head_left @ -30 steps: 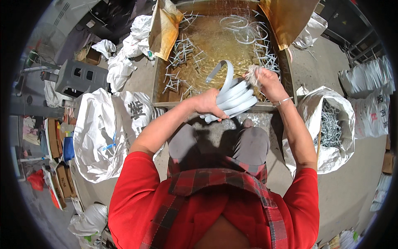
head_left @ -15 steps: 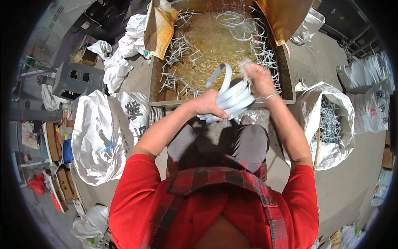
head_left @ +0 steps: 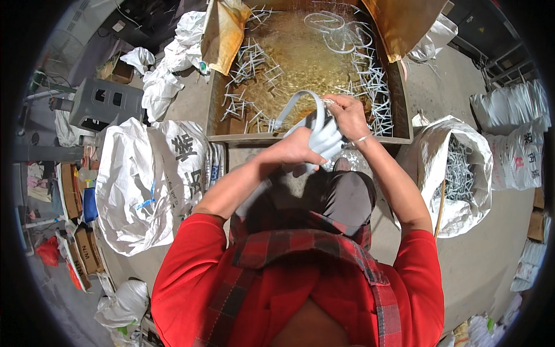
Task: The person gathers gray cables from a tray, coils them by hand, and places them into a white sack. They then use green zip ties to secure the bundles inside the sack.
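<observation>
1. A shallow water-filled trough (head_left: pixel 260 139) spans the top of the view; the bundle is held at its near edge, between the person and the water.
2. An open white woven sack (head_left: pixel 425 165) stands to the right, its mouth showing grey plastic pieces (head_left: pixel 459 173).
3. The bundle of pale flat strips (head_left: pixel 326 140) is bent into loops, one arching free. That loop could spring wide or slip out if the grip slackens, the strips seeming smooth and springy.
4. The left hand (head_left: pixel 298 147) clasps the bundle firmly around its side.
5. The right hand (head_left: pixel 350 120) is narrow, fingers pinching a pale wad (head_left: pixel 329 103), perhaps thread; too loose a pinch could drop it into the trough.
6. Thin branched sticks (head_left: pixel 378 95) litter the trough's right side; a dropped strip could tangle there.
</observation>
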Demonstrator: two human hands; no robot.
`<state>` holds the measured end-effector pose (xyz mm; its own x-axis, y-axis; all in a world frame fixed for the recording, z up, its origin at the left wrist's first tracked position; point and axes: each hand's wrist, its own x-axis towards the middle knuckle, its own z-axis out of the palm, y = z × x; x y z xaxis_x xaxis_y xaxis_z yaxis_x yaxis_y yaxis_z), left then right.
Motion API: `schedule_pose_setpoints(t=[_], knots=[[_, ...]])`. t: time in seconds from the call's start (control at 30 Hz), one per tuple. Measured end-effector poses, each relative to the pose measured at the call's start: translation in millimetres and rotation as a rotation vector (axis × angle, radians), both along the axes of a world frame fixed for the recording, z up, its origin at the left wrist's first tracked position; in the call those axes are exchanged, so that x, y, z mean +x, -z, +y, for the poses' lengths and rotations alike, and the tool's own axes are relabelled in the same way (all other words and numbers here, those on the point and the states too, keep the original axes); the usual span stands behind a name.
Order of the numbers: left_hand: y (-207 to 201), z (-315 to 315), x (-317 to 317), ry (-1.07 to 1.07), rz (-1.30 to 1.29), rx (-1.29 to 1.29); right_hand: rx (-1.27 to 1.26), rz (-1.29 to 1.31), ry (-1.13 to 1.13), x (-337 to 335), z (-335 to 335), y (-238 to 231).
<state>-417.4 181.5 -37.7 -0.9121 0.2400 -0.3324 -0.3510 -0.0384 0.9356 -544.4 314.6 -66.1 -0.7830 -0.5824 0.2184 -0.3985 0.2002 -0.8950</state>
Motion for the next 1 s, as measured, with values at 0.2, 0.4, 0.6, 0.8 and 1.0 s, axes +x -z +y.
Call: schedule_pose_setpoints(t=[0.2, 0.4, 0.6, 0.8, 1.0], knots=[[20.2, -12.4, 2.0, -0.054, 0.064, -0.045, -0.153, -0.641, -0.021, 0.0, -5.8, -11.7], [18.8, -19.6, 2.5, -0.001, -0.004, -0.071, 0.065, 0.057, -0.134, 44.0, -0.5, -19.6], [2.5, -6.8, 3.8, -0.090, 0.067, -0.020, -0.146, -0.667, 0.129, -17.0, -0.1, 26.0], [18.4, -21.5, -4.3, -0.113, 0.081, -0.067, -0.109, -0.409, 0.148, 19.9, -5.1, -9.8], [49.2, -21.7, 8.5, -0.229, 0.320, -0.119, 0.121, 0.231, -0.021, 49.1, -37.2, -9.8]])
